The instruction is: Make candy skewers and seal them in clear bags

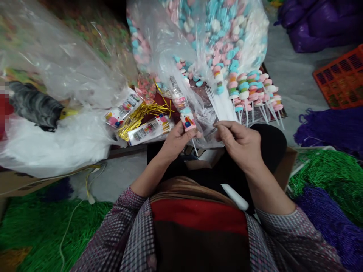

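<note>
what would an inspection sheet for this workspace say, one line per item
Surface: table, dark red where bare, mostly covered.
Job's things: wrapped candy stick; unwrapped candy sticks in a row at right; white sticks; gold ties; printed packets.
Clutter: clear bags of candy crowd the back; loose candies lie nearby.
Grips: left hand holds the wrapped candy stick; right hand has fingertips pinched, anything held too small to tell.
Cables: thin cord over green strands, lower left; whether electrical is unclear.
Surroundings: orange crate, purple bag and purple strands at right.
</note>
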`<action>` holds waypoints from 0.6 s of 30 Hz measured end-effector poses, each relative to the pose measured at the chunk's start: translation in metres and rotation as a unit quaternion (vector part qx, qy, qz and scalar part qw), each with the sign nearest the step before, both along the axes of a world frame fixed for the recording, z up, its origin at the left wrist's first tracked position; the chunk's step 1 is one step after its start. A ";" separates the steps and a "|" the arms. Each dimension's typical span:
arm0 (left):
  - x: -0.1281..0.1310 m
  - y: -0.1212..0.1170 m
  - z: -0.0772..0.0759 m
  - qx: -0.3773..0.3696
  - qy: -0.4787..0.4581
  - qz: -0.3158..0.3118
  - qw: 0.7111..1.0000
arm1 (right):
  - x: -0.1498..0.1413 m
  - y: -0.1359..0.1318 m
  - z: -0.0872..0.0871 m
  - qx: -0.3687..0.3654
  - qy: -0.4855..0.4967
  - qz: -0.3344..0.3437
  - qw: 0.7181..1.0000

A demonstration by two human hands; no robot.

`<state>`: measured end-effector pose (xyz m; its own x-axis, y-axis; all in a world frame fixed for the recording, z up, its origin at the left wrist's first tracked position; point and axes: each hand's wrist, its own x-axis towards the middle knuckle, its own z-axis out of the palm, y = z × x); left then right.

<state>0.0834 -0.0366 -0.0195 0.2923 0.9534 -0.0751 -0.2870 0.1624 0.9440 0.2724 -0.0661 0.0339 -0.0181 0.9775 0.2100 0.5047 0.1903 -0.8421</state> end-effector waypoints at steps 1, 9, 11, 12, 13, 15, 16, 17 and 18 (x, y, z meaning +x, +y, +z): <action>0.000 -0.001 0.000 -0.002 0.001 -0.010 1.000 | 0.000 0.002 0.003 0.021 -0.004 -0.014 1.000; 0.005 -0.005 0.011 -0.018 0.007 -0.071 0.997 | -0.022 0.012 -0.007 0.015 0.019 0.024 0.999; 0.004 -0.006 0.014 -0.044 -0.002 -0.089 0.995 | -0.024 0.011 -0.009 -0.013 0.040 0.011 0.999; 0.004 -0.006 0.015 -0.058 -0.015 -0.096 0.994 | -0.025 0.010 -0.009 -0.019 0.043 0.003 0.999; 0.004 -0.007 0.016 -0.074 -0.034 -0.101 0.991 | -0.025 0.009 -0.009 -0.019 0.040 -0.006 0.999; 0.003 -0.007 0.019 -0.116 -0.080 -0.111 0.984 | -0.026 0.007 -0.010 -0.005 0.023 -0.023 0.999; 0.003 -0.008 0.020 -0.140 -0.100 -0.117 0.978 | -0.026 0.007 -0.010 0.005 0.016 -0.029 0.999; 0.003 -0.008 0.020 -0.164 -0.116 -0.124 0.972 | -0.027 0.007 -0.012 0.016 0.013 -0.034 0.999; 0.003 -0.009 0.020 -0.186 -0.127 -0.129 0.966 | -0.027 0.007 -0.013 0.024 0.014 -0.038 0.999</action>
<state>0.0861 -0.0456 0.0009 0.5712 0.7669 -0.2927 -0.4055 0.5737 0.7117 0.2453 -0.0591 0.0209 0.0627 0.9644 0.2570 0.4954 0.1935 -0.8469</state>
